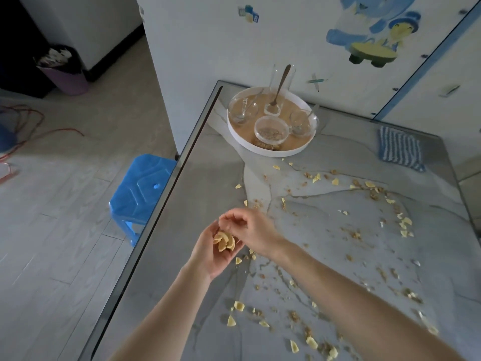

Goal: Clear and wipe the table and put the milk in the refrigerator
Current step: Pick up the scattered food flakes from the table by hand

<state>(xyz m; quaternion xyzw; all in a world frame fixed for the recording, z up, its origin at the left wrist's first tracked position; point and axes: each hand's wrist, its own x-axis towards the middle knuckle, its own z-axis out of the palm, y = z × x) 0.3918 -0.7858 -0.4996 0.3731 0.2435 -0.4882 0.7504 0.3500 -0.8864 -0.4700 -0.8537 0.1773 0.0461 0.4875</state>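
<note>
Yellow chip pieces and brown crumbs lie scattered over the grey marbled table. My left hand is cupped palm up near the table's left edge and holds a small pile of chip pieces. My right hand hovers just above that pile, fingers curled down over it. A blue-and-white striped cloth lies at the far right of the table. A round white tray at the back carries glass bowls, a tall glass and spoons. No milk is visible.
A blue plastic stool stands on the floor by the table's left edge. A purple waste bin sits at the far left. A white refrigerator stands behind the table's back-left corner. Red cable lies on the floor.
</note>
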